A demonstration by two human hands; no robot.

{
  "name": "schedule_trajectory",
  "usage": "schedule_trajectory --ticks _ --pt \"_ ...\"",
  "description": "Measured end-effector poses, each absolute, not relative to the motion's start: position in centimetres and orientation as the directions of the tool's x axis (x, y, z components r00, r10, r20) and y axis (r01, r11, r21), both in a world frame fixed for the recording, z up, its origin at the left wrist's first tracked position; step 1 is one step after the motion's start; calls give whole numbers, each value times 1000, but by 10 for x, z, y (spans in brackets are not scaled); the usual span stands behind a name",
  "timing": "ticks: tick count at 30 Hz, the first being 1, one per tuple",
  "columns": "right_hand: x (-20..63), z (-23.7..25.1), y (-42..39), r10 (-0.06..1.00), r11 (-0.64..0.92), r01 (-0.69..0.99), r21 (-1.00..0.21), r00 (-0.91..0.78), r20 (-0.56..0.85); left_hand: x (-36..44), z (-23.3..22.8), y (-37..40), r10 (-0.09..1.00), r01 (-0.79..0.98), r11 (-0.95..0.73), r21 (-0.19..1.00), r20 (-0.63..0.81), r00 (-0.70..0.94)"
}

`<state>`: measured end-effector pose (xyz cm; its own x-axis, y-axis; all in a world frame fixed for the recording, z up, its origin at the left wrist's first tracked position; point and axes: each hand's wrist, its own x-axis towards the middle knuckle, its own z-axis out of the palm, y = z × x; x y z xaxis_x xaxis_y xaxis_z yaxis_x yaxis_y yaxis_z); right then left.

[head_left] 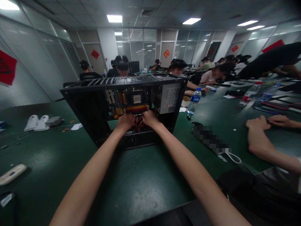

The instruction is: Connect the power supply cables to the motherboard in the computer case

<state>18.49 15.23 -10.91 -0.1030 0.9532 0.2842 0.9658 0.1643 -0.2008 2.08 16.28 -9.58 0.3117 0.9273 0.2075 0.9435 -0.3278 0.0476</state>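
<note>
An open black computer case [80, 100] stands on the green table in front of me, its side facing me. My left hand [127, 121] reaches inside with its fingers curled closed, just below the memory slots [137, 108]. Close to its right, my right hand [150, 118] is closed too, below the slots' right end. A bundle of red, yellow and black cables [138, 124] hangs between the hands, close against both. What the fingertips grip is hidden. Above the hands is the motherboard with a square processor area [136, 99]; a power supply [168, 98] sits at the upper right.
On the green table [141, 182], white slipper-like objects [37, 123] and a grey block [54, 121] lie left. A cream-coloured device [13, 174] is nearer. Rightward are a water bottle [194, 101], a power strip [210, 138] and another person's forearm [270, 147]. More people sit behind.
</note>
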Motion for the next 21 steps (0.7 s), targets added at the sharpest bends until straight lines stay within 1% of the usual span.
schedule_trajectory --ticks 6,10,12,16,21 --pt "188 -109 151 949 173 955 -239 -97 299 13 -97 167 923 936 -348 47 194 333" --pt "190 -109 152 923 213 929 -304 -90 373 11 -96 169 917 931 -363 41 193 349" --pt "188 -108 152 916 242 914 -325 -105 386 12 -94 169 914 928 -370 37 195 357" --pt "183 -102 154 924 289 910 -298 -183 337 13 -90 168 901 919 -393 28 209 379" --pt "183 -94 155 926 303 912 -276 -214 312 10 -83 168 891 912 -409 26 226 394"
